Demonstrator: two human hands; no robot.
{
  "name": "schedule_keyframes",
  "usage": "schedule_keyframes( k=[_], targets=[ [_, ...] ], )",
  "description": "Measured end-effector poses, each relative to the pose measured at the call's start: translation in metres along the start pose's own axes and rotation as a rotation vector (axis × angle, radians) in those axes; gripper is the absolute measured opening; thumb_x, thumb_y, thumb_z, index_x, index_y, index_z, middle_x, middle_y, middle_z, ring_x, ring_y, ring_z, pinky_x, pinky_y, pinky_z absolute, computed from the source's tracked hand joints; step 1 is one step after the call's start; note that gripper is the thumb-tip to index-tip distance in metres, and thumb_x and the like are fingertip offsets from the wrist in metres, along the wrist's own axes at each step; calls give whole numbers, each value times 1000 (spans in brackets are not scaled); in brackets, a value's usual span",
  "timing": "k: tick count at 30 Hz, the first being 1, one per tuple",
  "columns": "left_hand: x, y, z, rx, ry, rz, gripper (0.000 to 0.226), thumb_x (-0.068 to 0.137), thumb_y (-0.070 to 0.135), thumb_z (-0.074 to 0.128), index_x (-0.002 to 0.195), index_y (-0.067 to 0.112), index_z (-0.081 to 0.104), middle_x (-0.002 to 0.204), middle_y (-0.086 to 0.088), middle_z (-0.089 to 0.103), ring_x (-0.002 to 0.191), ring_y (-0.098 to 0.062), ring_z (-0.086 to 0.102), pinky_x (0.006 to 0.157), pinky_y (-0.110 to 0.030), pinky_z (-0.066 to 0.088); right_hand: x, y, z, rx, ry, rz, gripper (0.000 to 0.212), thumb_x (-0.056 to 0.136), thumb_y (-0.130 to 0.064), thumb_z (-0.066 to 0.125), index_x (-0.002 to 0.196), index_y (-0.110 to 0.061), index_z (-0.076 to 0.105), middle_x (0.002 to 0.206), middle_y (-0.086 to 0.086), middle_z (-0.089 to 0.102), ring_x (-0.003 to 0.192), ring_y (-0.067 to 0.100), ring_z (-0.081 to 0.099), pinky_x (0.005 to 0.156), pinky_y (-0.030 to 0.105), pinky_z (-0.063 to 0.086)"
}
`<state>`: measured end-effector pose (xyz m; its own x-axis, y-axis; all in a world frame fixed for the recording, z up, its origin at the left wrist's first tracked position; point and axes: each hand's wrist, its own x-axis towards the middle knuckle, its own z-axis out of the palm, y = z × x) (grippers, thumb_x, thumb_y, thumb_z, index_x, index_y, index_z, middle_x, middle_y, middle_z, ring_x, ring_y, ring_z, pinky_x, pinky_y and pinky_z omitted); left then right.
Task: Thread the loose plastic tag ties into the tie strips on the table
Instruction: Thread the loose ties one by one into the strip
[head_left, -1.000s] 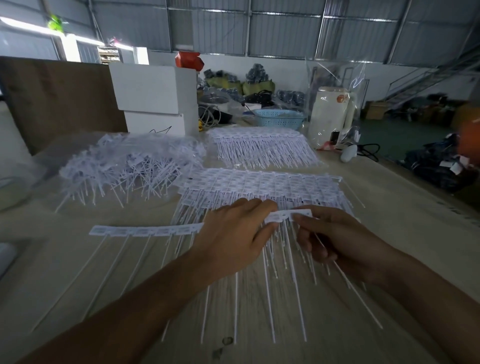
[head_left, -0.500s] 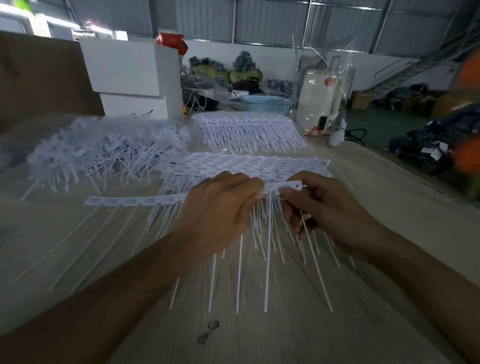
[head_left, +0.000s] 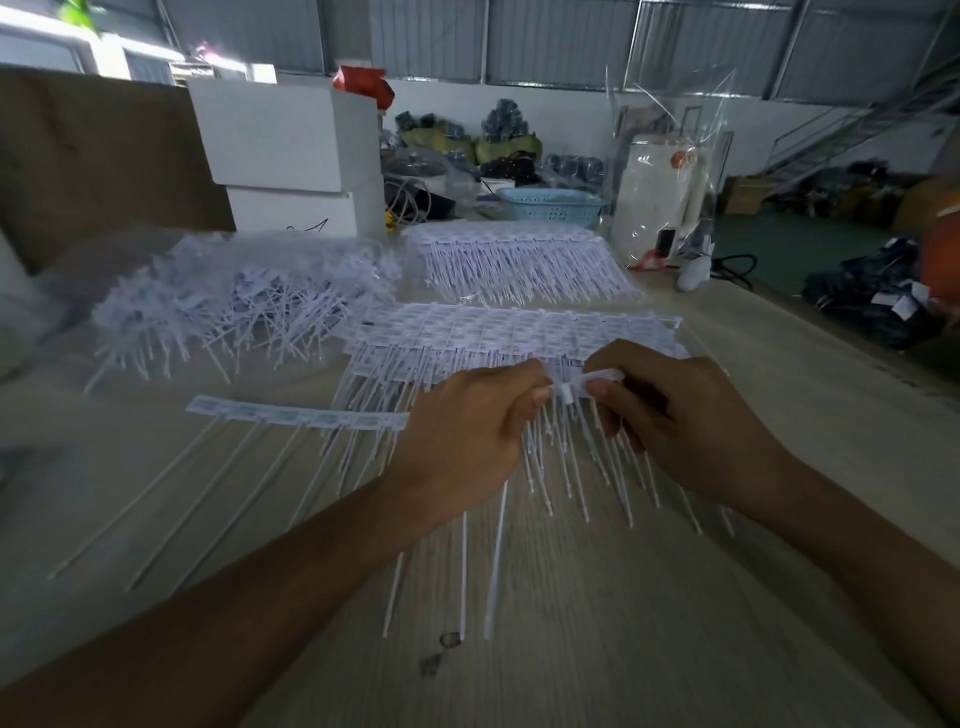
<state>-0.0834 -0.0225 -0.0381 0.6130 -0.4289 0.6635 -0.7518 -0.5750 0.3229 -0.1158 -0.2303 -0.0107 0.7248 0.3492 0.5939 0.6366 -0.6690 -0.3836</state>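
A white tie strip runs across the table in front of me, its long thin tails hanging toward me. My left hand pinches the strip near its right end, fingers closed. Close beside it, my right hand pinches the strip's end tag, which is bent up between the two hands. Behind the hands lies a layered stack of strips. A heap of loose tag ties sits at the left in clear plastic.
A second stack of strips lies farther back. White boxes, a blue basket and a white appliance in a clear bag stand at the table's far edge. A brown board rises at the left.
Both hands have drawn closer together on the strip's right end, and the end tag now bends upward between them. The camera has shifted a little.
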Motion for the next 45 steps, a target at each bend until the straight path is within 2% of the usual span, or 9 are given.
schedule_keyframes(
  k=[4,9,16,23,26,28,31,36,45],
  targets=[
    [2,-1,-1,50,35,50,21,99,29,51,103,16,67,88,0,67,82,-24,61,69,-43,50,0,2,0,38,34,45,9,102,-15,53,102,-19,62,62,-7,64,50,11,60,53,16,43],
    [2,2,2,-4,70,15,14,92,27,66,104,19,65,91,4,67,83,-19,60,69,-41,50,0,3,0,22,37,103,27,99,-16,58,123,-28,54,62,-6,68,44,12,56,49,14,41],
    [5,2,1,-130,50,-30,11,93,27,66,101,20,65,87,10,65,77,-13,60,67,-39,49,2,3,2,-38,80,132,7,98,-17,61,105,-15,61,58,-6,66,46,2,58,51,10,37],
    [7,5,-1,-149,56,-18,11,92,21,69,102,16,67,83,9,65,67,-9,56,61,-21,40,3,3,2,-114,128,88,3,98,-17,60,100,-16,59,60,-8,67,47,2,59,50,11,38],
    [2,9,0,-147,36,31,14,93,24,67,104,15,68,86,5,68,69,-12,59,65,-29,45,7,19,-13,-237,253,194,9,102,-21,51,95,-19,55,64,-5,66,47,1,59,47,12,41],
    [-1,12,1,-145,39,53,18,92,27,66,106,16,69,90,3,71,74,-15,63,68,-34,47,5,31,-31,-116,299,333,7,103,-20,51,98,-22,54,64,-2,68,46,2,59,46,10,41],
    [1,12,-1,-184,92,38,19,90,24,70,107,14,71,95,2,72,82,-13,65,75,-33,47,1,29,-35,219,136,404,16,103,-14,52,108,-29,56,71,7,70,40,15,51,41,23,42],
    [3,10,-3,-152,78,47,19,88,16,75,107,13,73,94,2,68,84,-9,61,76,-23,45,5,-2,-3,335,-121,311,25,105,-10,46,99,-12,70,71,3,65,46,12,53,43,21,39],
    [3,10,-6,-139,52,37,22,90,19,73,111,14,71,94,8,62,81,-3,57,73,-16,42,2,-14,4,470,-135,345,18,98,-28,58,94,-15,70,69,7,59,52,12,53,46,27,40]
  ],
)
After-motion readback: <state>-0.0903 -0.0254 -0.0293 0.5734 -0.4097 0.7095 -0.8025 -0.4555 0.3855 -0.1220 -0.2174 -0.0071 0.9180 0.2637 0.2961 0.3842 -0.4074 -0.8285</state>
